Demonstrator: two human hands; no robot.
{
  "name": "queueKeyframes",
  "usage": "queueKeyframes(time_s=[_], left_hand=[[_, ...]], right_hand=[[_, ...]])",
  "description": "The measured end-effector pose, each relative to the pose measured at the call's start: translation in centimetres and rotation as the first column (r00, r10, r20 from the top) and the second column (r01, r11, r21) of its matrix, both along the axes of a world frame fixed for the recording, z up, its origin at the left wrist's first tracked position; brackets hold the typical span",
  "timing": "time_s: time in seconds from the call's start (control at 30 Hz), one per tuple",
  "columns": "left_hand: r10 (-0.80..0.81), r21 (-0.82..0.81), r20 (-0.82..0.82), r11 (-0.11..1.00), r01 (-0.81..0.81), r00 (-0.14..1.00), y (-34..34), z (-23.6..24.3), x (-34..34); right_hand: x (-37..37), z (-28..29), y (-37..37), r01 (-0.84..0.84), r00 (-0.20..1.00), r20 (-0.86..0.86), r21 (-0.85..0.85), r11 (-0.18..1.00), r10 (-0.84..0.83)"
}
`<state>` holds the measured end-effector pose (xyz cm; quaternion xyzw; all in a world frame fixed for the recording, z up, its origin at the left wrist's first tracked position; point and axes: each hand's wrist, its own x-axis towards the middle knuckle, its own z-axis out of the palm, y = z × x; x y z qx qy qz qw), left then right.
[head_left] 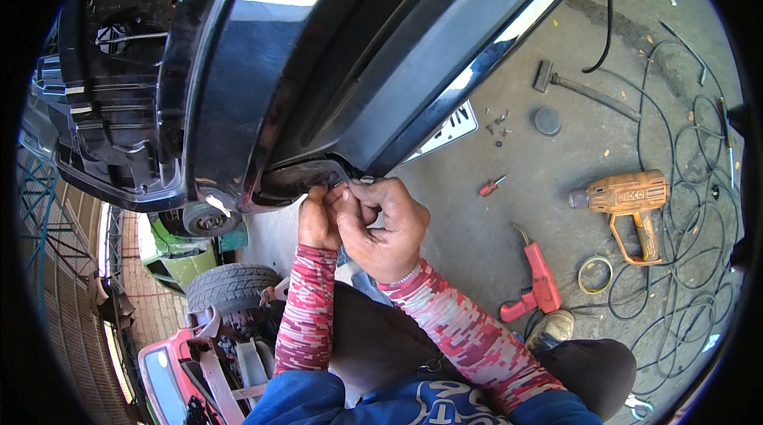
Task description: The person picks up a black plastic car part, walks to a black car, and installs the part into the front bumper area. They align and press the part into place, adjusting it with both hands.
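Note:
A dark car bumper (381, 83) slants across the upper middle of the head view. At its near lower corner, by a rounded recess (298, 180), both hands meet with bent fingers. My left hand (318, 222) is closed in a pinch, its fingertips at the recess edge. Beside it on the right, my right hand (388, 232) is also closed, thumb and fingers pressed together near the left fingertips. Whatever sits between the fingers is too small and covered to make out. Red patterned sleeves cover both forearms.
On the concrete floor to the right lie a hammer (588, 95), a small screwdriver (492, 186), an orange heat gun (628, 193), a red soldering gun (539, 278), a tape roll (594, 274), several screws and coiled cables (675, 266). A number plate (453, 129) lies under the bumper. Vehicle parts and a tyre (230, 288) stand left.

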<state>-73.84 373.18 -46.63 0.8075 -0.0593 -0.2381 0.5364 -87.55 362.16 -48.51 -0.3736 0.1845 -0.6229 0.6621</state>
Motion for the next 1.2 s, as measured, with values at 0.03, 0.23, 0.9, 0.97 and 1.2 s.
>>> queueKeyframes(time_s=[0.03, 0.23, 0.9, 0.97, 1.2], left_hand=[[0.006, -0.015, -0.007, 1.0, -0.006, 1.0, -0.5, 0.4, -0.2], [0.088, -0.211, -0.125, 0.971, -0.113, 0.988, -0.9, -0.1, -1.1], [-0.222, -0.097, 0.388, 0.955, 0.279, 0.895, -6.4, 0.6, -3.6], [-0.257, -0.17, 0.38, 0.925, 0.34, 0.889, -6.3, 0.0, -3.7], [-0.352, -0.158, 0.302, 0.898, 0.411, 0.886, -5.4, -1.9, -2.0]], right_hand=[[0.2, 0.1, -0.1, 0.027, 1.0, 0.004, -0.017, 0.999, -0.027], [-0.3, 1.1, -1.0, 0.242, 0.966, -0.076, -0.075, 0.967, -0.247], [5.3, -3.2, -1.2, 0.249, 0.924, -0.302, 0.012, 0.968, -0.234], [5.4, -3.5, -1.1, 0.249, 0.937, -0.26, 0.021, 0.968, -0.235], [4.3, -7.4, -2.3, 0.206, 0.929, -0.278, -0.164, 0.965, -0.246]])
